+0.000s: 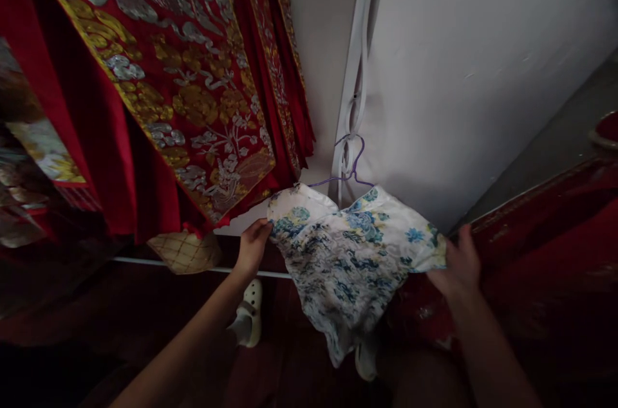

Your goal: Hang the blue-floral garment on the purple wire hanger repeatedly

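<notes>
Evidently, the white short-sleeved garment with blue floral print (pixel 355 260) hangs on a thin purple hanger (pixel 354 171). The left hand (pixel 252 248) pinches one sleeve edge; the right hand (pixel 458 268) meets the other, grip unclear. Fabric appears light, limp; shoulders should offer the soundest hold.

dim indoor light, soft wall shadows, dark corners, slight blur

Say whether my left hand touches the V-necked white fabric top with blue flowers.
Touching: in the head view, the left hand pinches the top by its edge.
</notes>
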Motion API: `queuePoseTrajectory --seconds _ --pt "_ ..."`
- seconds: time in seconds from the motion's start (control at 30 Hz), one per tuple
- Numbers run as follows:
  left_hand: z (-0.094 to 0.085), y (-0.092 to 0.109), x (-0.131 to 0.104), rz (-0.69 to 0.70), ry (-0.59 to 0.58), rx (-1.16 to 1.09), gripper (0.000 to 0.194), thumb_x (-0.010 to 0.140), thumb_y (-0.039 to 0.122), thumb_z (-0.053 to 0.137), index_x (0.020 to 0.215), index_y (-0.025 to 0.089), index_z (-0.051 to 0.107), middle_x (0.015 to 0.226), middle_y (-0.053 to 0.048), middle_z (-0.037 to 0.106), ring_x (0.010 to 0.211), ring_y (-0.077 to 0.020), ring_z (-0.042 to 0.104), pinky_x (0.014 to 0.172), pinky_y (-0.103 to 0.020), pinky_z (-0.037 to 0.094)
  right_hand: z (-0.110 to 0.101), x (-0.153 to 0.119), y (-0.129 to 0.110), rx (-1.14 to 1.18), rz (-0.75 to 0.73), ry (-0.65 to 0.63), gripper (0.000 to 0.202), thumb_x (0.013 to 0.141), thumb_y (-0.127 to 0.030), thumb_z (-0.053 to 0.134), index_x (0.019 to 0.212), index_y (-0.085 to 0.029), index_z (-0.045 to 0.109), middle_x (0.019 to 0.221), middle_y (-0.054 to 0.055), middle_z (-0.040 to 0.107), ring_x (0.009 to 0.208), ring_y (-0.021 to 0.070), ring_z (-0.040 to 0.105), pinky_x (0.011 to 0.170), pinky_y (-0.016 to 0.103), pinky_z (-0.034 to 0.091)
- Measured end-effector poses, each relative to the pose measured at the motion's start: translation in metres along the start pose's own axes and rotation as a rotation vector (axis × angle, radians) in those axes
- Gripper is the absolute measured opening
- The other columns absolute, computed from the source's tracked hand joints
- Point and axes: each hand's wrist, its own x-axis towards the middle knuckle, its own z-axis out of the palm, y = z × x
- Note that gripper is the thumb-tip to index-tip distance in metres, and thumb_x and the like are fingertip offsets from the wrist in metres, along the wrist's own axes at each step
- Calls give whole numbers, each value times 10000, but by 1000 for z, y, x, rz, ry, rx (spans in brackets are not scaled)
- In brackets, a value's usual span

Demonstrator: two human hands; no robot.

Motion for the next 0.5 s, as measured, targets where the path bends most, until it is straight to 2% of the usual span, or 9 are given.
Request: queuePoseTrajectory --seconds 0.1,0.17,0.23,0.3,0.37,0.43,0.5 --pt "7 7 -5 27 9 -11 333 713 434 730 879 151 672 838 -33 667 788 -168 597 710 -253 468 -3 -12 -23 179 74 2 450 708 -596 729 937 -209 727 770 53 745 758 267 714 602 336 543" --pt "15 15 -8 82 -2 -5 382 759 422 701 1027 152 667 996 -74 685 877 -194 620 765 -286 500 4 -16 -41 222 103 59 397 640 -508 813 880 -205 723 698 22 725 650 218 689 553 288 522" --pt "21 25 -13 175 -39 26 473 808 404 663 1215 170 610 1213 -123 641 991 -223 625 850 -344 522 11 -16 -57 277 117 124 366 616 -475 829 820 -197 709 642 10 700 586 195 663 527 274 517" --pt "24 39 -18 336 -76 125 572 843 377 639 1374 214 500 1404 -145 524 1142 -253 587 962 -412 503 15 -18 -70 337 125 169 353 607 -465 834 772 -189 688 606 5 676 559 189 652 514 275 523" --pt "26 54 -23 557 -122 325 682 862 346 633 1482 255 364 1524 -142 392 1322 -290 467 1068 -479 434 14 -25 -78 382 145 203 371 599 -471 840 754 -181 669 588 -3 658 542 182 644 501 270 527" --pt "28 68 -26 756 -195 576 768 880 301 615 1545 269 232 1593 -136 278 1444 -312 310 1146 -529 336 10 -42 -80 388 200 240 418 563 -478 863 776 -174 671 574 -17 644 501 164 617 461 249 507" --pt "35 73 -27 872 -280 771 831 884 251 597 1572 258 130 1623 -141 205 1490 -321 213 1185 -550 259 8 -70 -75 354 262 252 465 543 -494 876 824 -176 686 567 -27 634 459 143 579 413 223 467"
